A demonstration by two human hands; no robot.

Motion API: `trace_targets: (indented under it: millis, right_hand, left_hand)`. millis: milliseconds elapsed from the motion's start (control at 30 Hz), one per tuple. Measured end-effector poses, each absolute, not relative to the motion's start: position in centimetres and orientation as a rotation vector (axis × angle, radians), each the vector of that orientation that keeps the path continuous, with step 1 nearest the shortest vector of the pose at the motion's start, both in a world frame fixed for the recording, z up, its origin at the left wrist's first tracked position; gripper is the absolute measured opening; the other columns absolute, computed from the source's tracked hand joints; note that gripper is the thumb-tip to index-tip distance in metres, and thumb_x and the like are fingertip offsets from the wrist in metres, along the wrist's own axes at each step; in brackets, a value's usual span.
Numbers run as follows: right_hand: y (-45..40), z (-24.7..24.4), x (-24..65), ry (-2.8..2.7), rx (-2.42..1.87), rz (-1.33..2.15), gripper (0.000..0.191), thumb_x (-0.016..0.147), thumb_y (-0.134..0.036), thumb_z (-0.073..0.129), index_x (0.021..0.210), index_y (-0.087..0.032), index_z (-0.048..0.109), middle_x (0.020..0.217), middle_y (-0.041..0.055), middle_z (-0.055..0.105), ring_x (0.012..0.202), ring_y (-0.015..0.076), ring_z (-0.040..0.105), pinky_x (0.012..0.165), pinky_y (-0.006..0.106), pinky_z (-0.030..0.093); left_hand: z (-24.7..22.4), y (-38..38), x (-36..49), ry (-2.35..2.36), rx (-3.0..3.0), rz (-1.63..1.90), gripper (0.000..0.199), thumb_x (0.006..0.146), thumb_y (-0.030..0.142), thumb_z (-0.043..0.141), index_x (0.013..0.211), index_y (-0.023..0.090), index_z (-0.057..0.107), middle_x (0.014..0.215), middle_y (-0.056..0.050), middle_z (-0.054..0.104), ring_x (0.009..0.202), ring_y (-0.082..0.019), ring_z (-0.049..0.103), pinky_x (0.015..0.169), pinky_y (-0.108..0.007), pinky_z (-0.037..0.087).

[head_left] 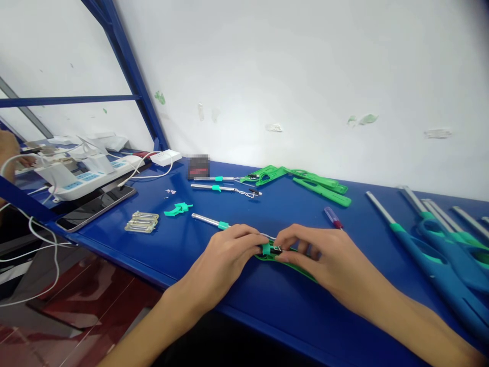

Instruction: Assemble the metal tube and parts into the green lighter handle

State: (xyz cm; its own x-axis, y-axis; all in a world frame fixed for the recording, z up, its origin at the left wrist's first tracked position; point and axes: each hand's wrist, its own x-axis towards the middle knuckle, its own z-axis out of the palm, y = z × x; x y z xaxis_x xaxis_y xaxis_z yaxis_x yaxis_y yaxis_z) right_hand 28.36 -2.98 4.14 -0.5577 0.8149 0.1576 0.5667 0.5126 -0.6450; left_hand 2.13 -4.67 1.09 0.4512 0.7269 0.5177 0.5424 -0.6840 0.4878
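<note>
In the middle of the blue table lies a green lighter handle half (303,271), mostly covered by my hands. A metal lighter tube (205,219) with a teal collar extends from it to the left. My left hand (225,257) is closed on the handle half, its fingertips beside a small teal piece (266,248). My right hand (330,252) pinches thumb and forefinger around a thin white wire (277,248) at a black part inside the shell. The fingers partly hide what lies there.
Behind are two wired lighter tubes (214,188) and several green handle halves (323,192). Left stand teal triggers (178,209), clear small parts (141,222), a phone (97,206) and a power strip (95,178). Right lie a screwdriver (333,217) and several blue lighters (431,260).
</note>
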Motion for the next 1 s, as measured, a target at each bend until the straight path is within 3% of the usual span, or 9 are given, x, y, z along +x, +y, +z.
trace_targets:
  millis: [233,333,633,1000]
  right_hand:
    - [-3.0,4.0,28.3,-2.301,-1.13,0.754,0.007,0.117,-0.028,0.08,0.115,-0.022,0.081,0.088,-0.0046,0.076,0.07,0.015,0.07,0.074,0.032,0.065]
    - [-3.0,4.0,28.4,-2.305,-1.132,0.751,0.007,0.117,-0.028,0.08,0.114,-0.022,0.08,0.085,-0.0052,0.074,0.069,0.0149,0.069,0.073,0.032,0.064]
    - [-2.8,3.5,28.5,-2.301,-1.119,0.776,0.022,0.121,-0.043,0.075,0.117,-0.022,0.079,0.091,-0.0022,0.076,0.074,0.0162,0.071,0.074,0.033,0.065]
    - [-2.7,3.4,28.3,-2.229,-1.111,0.885,0.02,0.119,-0.041,0.077,0.115,-0.021,0.079,0.093,-0.0018,0.078,0.077,0.017,0.075,0.079,0.036,0.069]
  left_hand:
    - [1.2,-5.2,2.3,1.118,2.546,1.09,0.013,0.116,0.013,0.075,0.127,0.017,0.079,0.13,-0.007,0.08,0.1,-0.017,0.081,0.083,-0.031,0.073]
    - [1.4,-5.4,2.3,1.118,2.602,1.069,0.017,0.115,0.009,0.074,0.129,0.018,0.079,0.121,-0.005,0.08,0.092,-0.015,0.079,0.079,-0.028,0.071]
    - [1.6,-5.7,2.7,1.138,2.675,1.044,0.007,0.115,0.011,0.075,0.117,0.017,0.08,0.111,-0.003,0.083,0.095,-0.018,0.083,0.087,-0.034,0.073]
    - [1.6,-5.8,2.8,1.046,2.679,1.018,0.025,0.111,-0.002,0.071,0.127,0.016,0.078,0.111,-0.002,0.083,0.096,-0.018,0.083,0.085,-0.032,0.073]
